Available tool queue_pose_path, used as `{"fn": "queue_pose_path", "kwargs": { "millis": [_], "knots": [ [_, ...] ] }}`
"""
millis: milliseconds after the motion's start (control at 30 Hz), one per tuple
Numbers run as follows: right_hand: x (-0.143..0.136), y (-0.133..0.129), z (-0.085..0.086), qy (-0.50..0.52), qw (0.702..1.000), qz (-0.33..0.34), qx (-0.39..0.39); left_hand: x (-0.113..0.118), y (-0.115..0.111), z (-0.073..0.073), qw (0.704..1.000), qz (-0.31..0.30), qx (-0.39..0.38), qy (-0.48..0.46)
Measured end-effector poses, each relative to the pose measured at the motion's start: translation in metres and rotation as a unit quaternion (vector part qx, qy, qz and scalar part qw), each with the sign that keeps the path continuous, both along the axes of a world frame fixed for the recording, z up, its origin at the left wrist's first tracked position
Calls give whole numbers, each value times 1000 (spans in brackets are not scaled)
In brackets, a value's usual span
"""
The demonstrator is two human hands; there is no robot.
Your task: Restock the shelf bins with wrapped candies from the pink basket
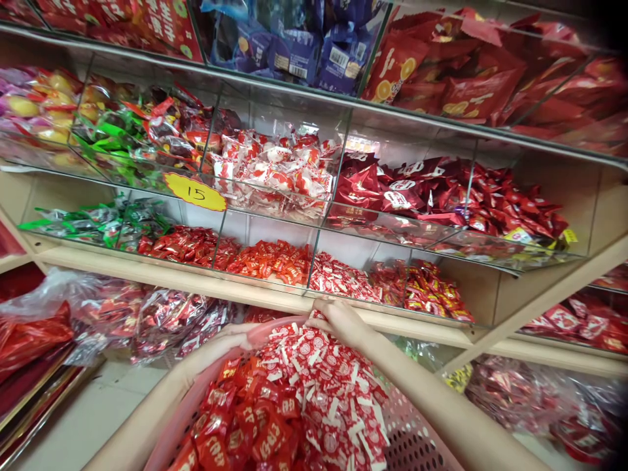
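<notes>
Wooden shelving unit (147, 275) with clear dividers, beyond and above both sets of fingers, full of wrapped sweets. Pink basket (407, 418), perforated wall, just below the shelf rail; left fingers at its left rim, right fingers at its far rim. Clear plastic bags (112, 307) of red packets, left of the left fingers, under the rail. Inside the basket: red sweets (245, 412) with gold print, nearer the body than both sets of fingers; red-and-white packets (324, 379), heaped right up by the right fingers. Blue packs (294, 52), top shelf, well above the fingers.

Right hand (341, 324): fingers bent together, clamped over the far rim. Left hand (228, 347): fingers together, laid over the rim; underside hidden, can't tell if clamped.

Orange-red sweets (269, 260), lowest shelf, above and between the two sets of fingers. Small red-and-white shelf packets (338, 278), just above the right fingers. Yellow price tag (195, 191), "15", above the left fingers.
</notes>
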State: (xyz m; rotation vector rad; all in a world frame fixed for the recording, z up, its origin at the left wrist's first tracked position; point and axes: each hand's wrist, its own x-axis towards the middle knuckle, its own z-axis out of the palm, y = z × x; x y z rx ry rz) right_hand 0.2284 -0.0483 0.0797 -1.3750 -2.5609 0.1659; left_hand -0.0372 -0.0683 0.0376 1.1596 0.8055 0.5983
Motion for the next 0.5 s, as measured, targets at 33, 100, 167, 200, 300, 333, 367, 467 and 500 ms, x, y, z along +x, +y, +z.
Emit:
{"fn": "queue_pose_path", "kwargs": {
  "millis": [33, 100, 167, 200, 300, 333, 367, 467, 500],
  "knots": [
    [-1, 0, 0, 3, 1000, -1, 3, 0, 0, 1, 1000, 6, 16, 2],
    [0, 0, 1, 11, 1000, -7, 3, 0, -3, 3, 999, 8, 49, -4],
    [3, -1, 4, 22, 1000, -20, -2, 1, -6, 7, 998, 0, 59, -23],
    [5, -2, 6, 30, 999, -25, -4, 1, -7, 9, 998, 0, 58, -26],
    [12, -9, 13, 61, 998, -34, -8, 1, -8, 10, 999, 11, 45, -20],
    [13, -12, 15, 70, 997, -32, -9, 0, -7, 9, 999, 11, 36, -17],
    [14, -15, 17, 76, 997, -28, -9, 0, -6, 8, 999, 10, 27, -14],
    [14, -22, 20, 78, 997, 8, -22, -2, -1, 2, 1000, 6, 18, -1],
    [13, -24, 21, 79, 996, 21, -26, -2, 0, 0, 1000, 6, 22, 6]
  ]
}}
